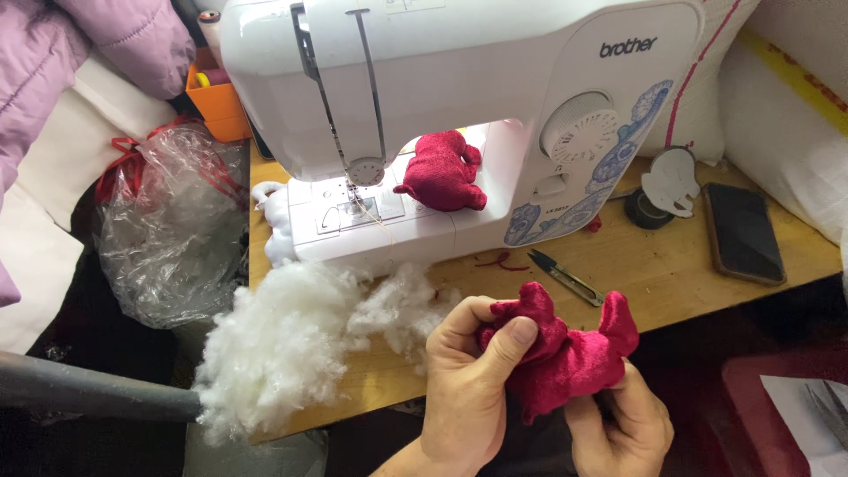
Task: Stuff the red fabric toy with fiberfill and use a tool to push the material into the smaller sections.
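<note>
Head view: both hands (539, 389) around red velvet toy (574, 353) beside white stuffing (291, 344).

Home sewing corner, white sewing machine (459, 115), stuffing fluff (291, 340), wooden table (654, 274)

Crimson velvet toy (565, 358); a second crimson toy (442, 172); white stuffing (283, 344); white sewing machine (459, 79) with blue pattern; black phone (744, 232); tan tabletop (680, 274).

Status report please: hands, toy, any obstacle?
Left hand and right hand both gripping red plush toy. White stuffing heaped beside. Nothing in the way.
</note>
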